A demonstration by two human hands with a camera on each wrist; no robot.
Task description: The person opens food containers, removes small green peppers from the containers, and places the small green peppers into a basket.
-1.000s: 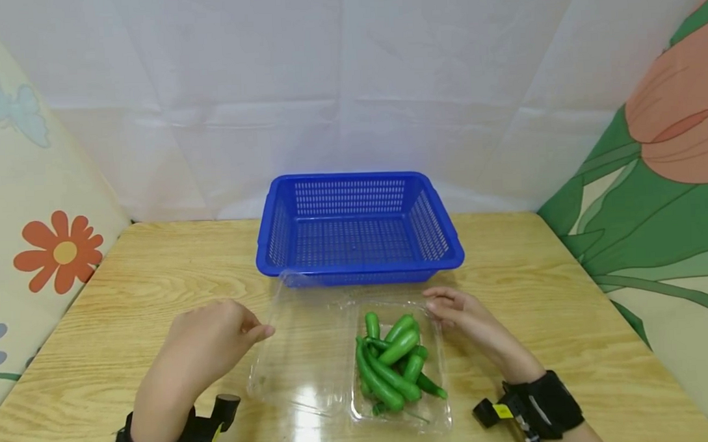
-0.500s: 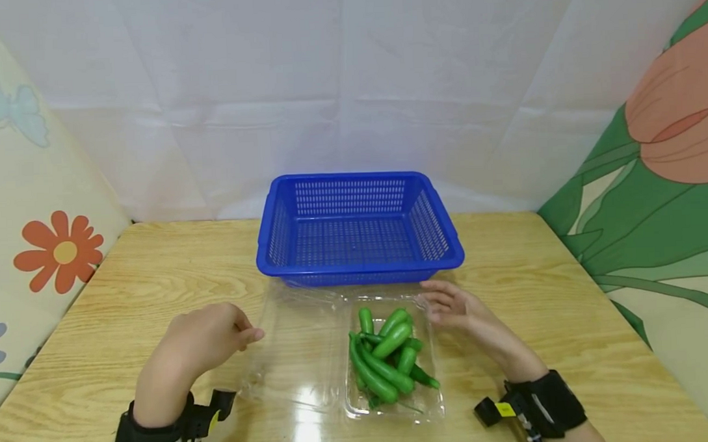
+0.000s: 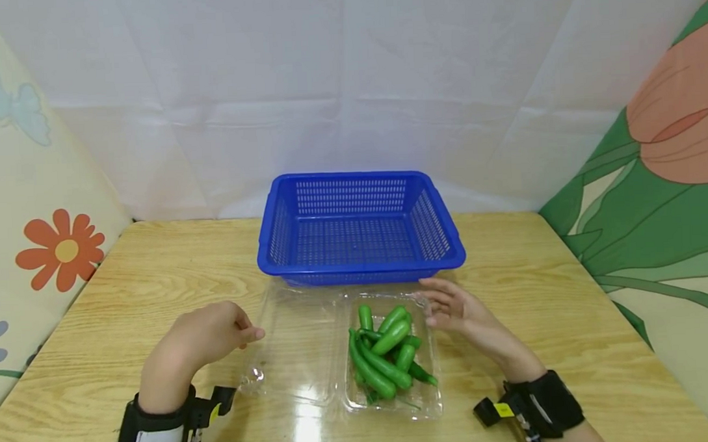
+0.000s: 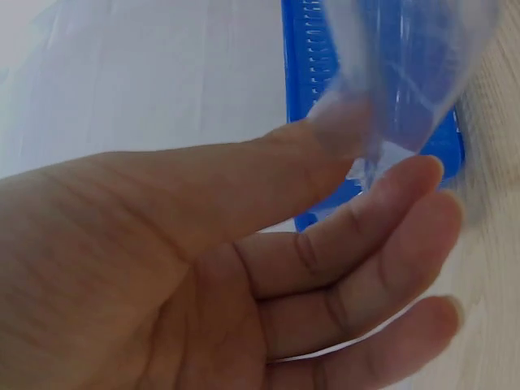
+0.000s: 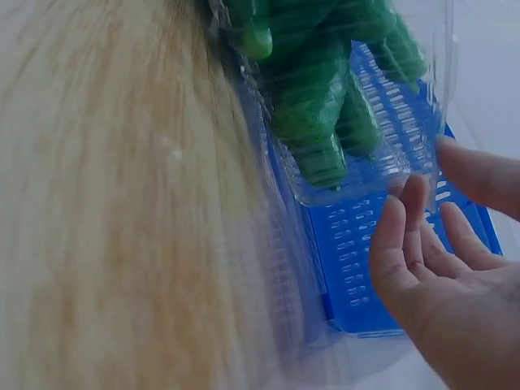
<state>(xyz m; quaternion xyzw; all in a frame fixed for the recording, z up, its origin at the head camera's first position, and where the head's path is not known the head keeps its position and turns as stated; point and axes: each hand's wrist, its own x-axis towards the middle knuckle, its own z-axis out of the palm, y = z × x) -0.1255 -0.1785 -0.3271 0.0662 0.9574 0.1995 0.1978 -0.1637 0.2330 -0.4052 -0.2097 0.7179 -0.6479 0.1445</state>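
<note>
A clear plastic clamshell container (image 3: 430, 400) lies opened out on the table, with several green chili peppers (image 3: 382, 369) in its right half. Its see-through lid (image 3: 300, 353) is folded out to the left. My left hand (image 3: 208, 336) pinches the lid's left edge; the left wrist view has the plastic between thumb and forefinger (image 4: 398, 183). At the far right corner, my right hand (image 3: 465, 311) has its thumb and fingertips on either side of the tray's rim. In the right wrist view the thumb (image 5: 475, 175) meets the rim, and the other fingers curl loosely.
A blue perforated plastic basket (image 3: 361, 269) stands just behind the container on the wooden table (image 3: 174, 266). A white cloth (image 3: 221, 102) hangs behind it. Painted panels (image 3: 676, 236) flank the table on both sides.
The container with the peppers has shifted slightly left and away from me. The lid has come down flatter, and my left hand has moved a little left with it.
</note>
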